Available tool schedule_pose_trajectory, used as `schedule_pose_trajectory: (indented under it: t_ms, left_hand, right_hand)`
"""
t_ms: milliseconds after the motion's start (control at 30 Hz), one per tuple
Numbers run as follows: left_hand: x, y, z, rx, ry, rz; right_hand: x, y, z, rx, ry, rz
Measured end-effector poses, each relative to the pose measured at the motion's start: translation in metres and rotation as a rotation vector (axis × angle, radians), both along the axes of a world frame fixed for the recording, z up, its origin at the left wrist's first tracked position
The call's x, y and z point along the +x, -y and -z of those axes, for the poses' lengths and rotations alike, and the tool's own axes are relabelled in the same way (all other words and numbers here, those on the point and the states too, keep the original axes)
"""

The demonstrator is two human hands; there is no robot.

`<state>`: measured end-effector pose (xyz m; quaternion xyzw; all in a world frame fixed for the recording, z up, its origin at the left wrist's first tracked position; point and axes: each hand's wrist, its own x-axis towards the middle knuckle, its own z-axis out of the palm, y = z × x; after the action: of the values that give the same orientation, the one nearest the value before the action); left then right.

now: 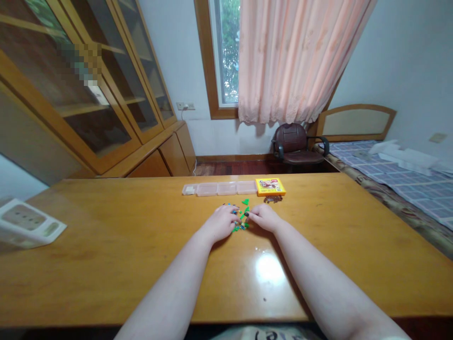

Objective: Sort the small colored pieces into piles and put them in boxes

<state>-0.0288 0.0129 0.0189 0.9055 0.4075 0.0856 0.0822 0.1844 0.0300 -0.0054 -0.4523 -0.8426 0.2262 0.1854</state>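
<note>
Both of my hands rest on the wooden table (106, 245), side by side over a small scatter of green and blue toy pieces (243, 213). My left hand (222, 222) has its fingers curled down onto the pieces. My right hand (264, 216) is curled too, fingertips pinched at the pile; what either holds is too small to name. A green triangular piece (245, 202) lies just beyond the fingers.
A clear compartment box (219, 189) and a yellow box (270, 186) lie further back, with a small heap of dark brown pieces (273, 199) beside them. A white object (24, 224) sits at the left edge. Chair (297, 144), bed (406, 179) and cabinet (88, 94) stand beyond.
</note>
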Motion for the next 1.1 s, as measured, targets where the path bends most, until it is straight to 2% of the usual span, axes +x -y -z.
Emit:
schedule_pose_trajectory:
  t_ms: [67,167,300,467,567,700,800,1100]
  left_hand:
    - [0.0009,0.0004,0.0034,-0.012,-0.013,0.008]
    - [0.0022,0.0001,0.0086,-0.03,-0.042,-0.051]
    - [0.0026,-0.0004,0.0088,-0.04,-0.038,-0.105]
    - [0.0033,0.001,0.0018,-0.03,0.027,0.014]
    - [0.0045,0.0018,0.0014,-0.042,0.03,0.053]
    - [0.0043,0.001,0.0053,-0.046,0.024,0.049]
    - [0.0027,-0.0006,0.0071,-0.044,0.024,0.02]
    - [0.0023,-0.0005,0.0029,-0.031,0.039,0.033]
  right_hand:
    - [0.0,-0.0001,0.0009,-0.006,-0.011,-0.023]
    - [-0.0003,0.0005,0.0009,-0.023,-0.024,-0.048]
    - [-0.0012,0.0014,-0.0004,-0.038,-0.029,-0.061]
    - [-0.0018,0.0005,-0.0012,-0.018,-0.003,0.054]
    - [-0.0008,-0.0001,-0.0005,-0.043,-0.041,0.034]
    - [-0.0006,0.0009,0.0006,-0.092,-0.064,-0.056]
    - [-0.0016,0.002,0.0011,-0.101,-0.051,-0.066]
    - [-0.0017,-0.0002,0.0032,-0.057,-0.056,0.062]
